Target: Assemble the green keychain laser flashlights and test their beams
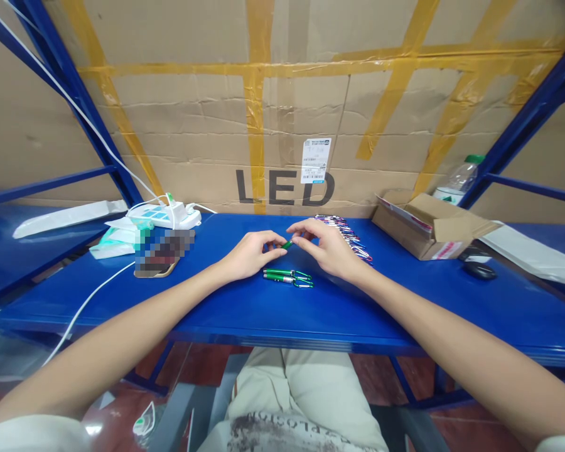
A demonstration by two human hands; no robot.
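Observation:
Above the blue table, the fingertips of my left hand (254, 254) and my right hand (324, 246) meet at a small green penlight (287, 245), each pinching one end. Most of it is hidden by the fingers. Just below, two green penlights with carabiner clips (287, 277) lie side by side on the table, clips pointing right. Beyond my right hand, a row of several penlights (346, 235) in mixed colours lies partly covered by that hand.
An open cardboard box (421, 229) and a black mouse (479, 270) sit at the right, with a plastic bottle (461, 179) behind. On the left are a white power strip (164, 215), a phone-like object (162, 254) and a green-white packet (122, 238). Large cardboard (193, 138) stands at the back.

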